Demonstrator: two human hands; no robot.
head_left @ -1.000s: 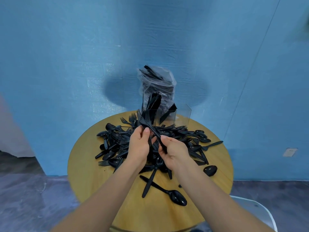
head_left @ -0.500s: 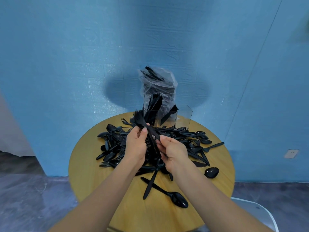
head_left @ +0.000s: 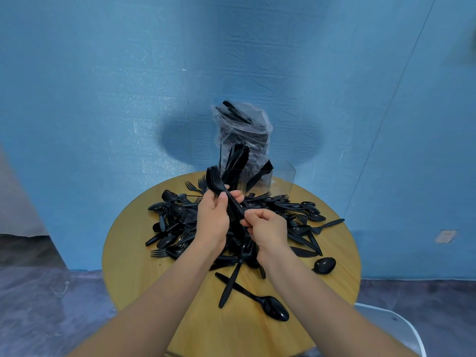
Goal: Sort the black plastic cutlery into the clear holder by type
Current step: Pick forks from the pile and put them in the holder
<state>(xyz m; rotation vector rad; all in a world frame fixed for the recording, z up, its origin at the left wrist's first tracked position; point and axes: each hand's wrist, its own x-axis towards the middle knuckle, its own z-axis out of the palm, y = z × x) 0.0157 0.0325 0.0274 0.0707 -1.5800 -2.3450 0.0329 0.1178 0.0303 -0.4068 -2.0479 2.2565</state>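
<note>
L hand (head_left: 212,222) grips fork bundle (head_left: 219,186), tines up | R hand (head_left: 268,228) pinches handle ends | over cutlery pile (head_left: 296,222) on tabletop (head_left: 144,274) | clear holder (head_left: 280,176) behind, part-filled

Bare worktop (head_left: 144,276) along near and left edges. Cutlery heap (head_left: 283,217) across the middle, blocking the straight way to the holder (head_left: 280,179). Bag (head_left: 242,130) upright close behind holder. Stray spoon (head_left: 274,306) and knife (head_left: 231,282) near front.
</note>
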